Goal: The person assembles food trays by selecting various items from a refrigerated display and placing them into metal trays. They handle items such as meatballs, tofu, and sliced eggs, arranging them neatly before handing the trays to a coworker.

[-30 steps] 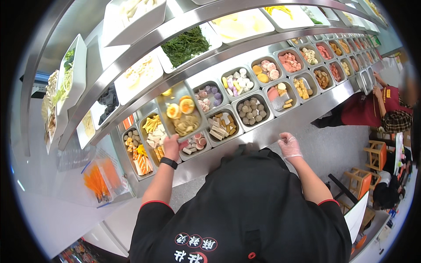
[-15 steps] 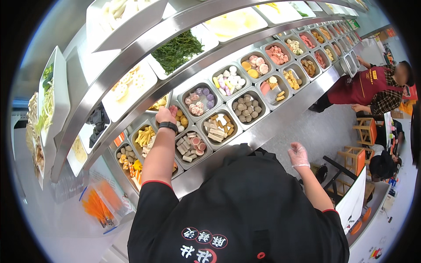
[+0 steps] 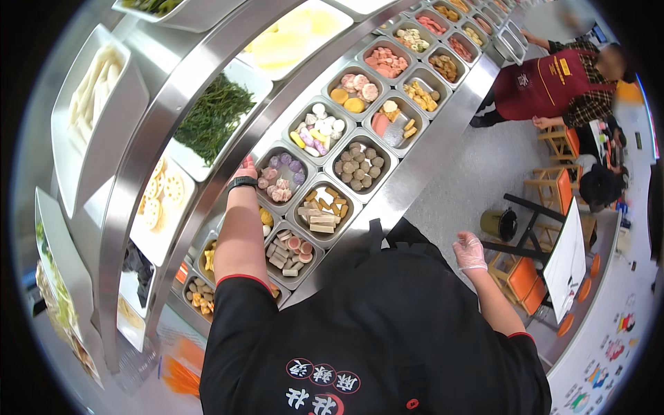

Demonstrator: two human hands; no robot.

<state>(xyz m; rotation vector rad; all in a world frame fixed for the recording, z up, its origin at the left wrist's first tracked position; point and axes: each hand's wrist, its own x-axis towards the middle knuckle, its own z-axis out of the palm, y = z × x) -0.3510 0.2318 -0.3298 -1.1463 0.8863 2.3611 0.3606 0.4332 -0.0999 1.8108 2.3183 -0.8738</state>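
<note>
My bare left hand [image 3: 244,171], with a black watch [image 3: 242,182] on its wrist, is at the shelf-side edge of a metal pan [image 3: 282,147] of purple balls and pinkish pleated pieces. Its fingers are mostly hidden, and I see nothing held in them. My right hand [image 3: 470,250], in a clear thin glove, hangs over the floor to the right of the counter. Its fingers are loosely bent with nothing visible between them. Close to the left forearm are pans of grey-brown balls [image 3: 358,167], pale sticks [image 3: 321,220] and cut sausage-like pieces [image 3: 285,254].
A steel-edged shelf [image 3: 216,162] above the pans bears white trays of dark green strands [image 3: 216,114] and lotus root slices [image 3: 160,190]. More food pans run to the far right. A person in a dark red apron [image 3: 536,86] stands there. Stools [image 3: 526,280] and a white-topped table [image 3: 567,263] are at right.
The view has turned, so the pans sit further left and lower. My left hand has shifted along the pans to the one with purple balls. The right hand stays at my side.
</note>
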